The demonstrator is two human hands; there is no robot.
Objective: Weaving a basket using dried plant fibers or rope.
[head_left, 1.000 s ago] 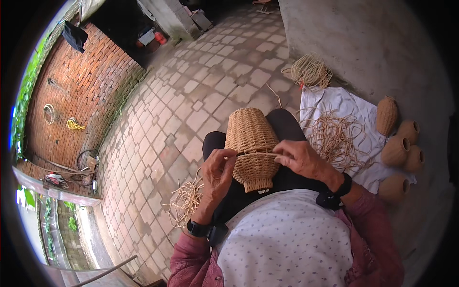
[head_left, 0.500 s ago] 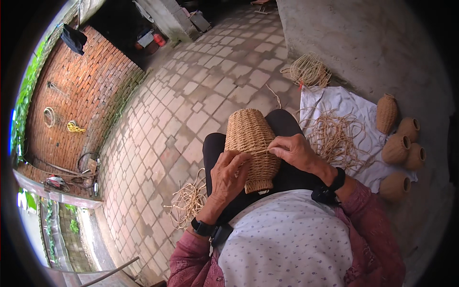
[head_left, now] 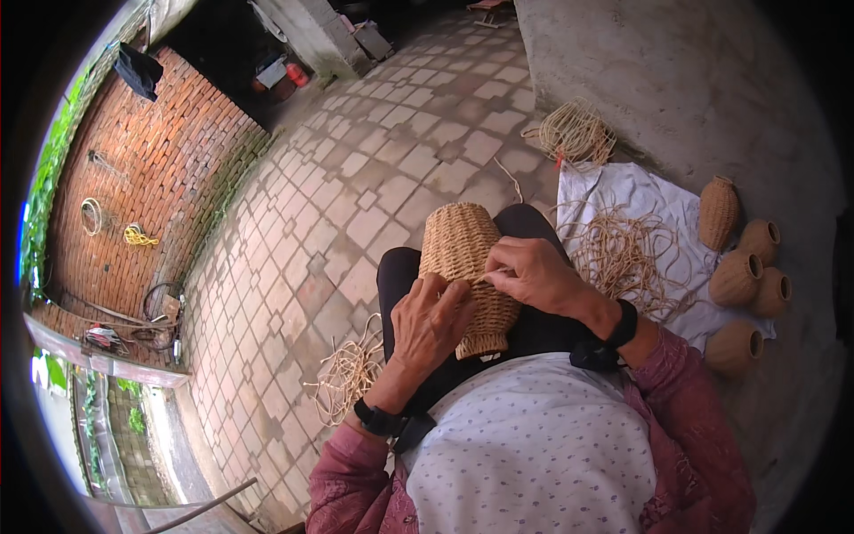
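Note:
A tan woven basket (head_left: 458, 236), shaped like a vase, lies across my lap with its narrow neck toward my body. My left hand (head_left: 431, 322) rests on its left side, fingers curled against the weave and holding it. Over the basket's right side, my right hand (head_left: 534, 278) is closed in a pinch, thumb and forefinger together at the weave. A short end of cord seems to show at those fingertips, though it is very small. The basket's middle is partly hidden by both hands.
Loose cord (head_left: 623, 258) lies tangled on a white cloth (head_left: 583, 182) to my right, with a coil of cord (head_left: 576, 133) beyond. Several finished-looking woven vases (head_left: 737, 278) stand by the wall. Another cord tangle (head_left: 345, 374) lies on the paving at my left.
My right hand has moved left and slightly up over the basket, closer to my left hand. The left hand has shifted slightly right; the basket stays in place.

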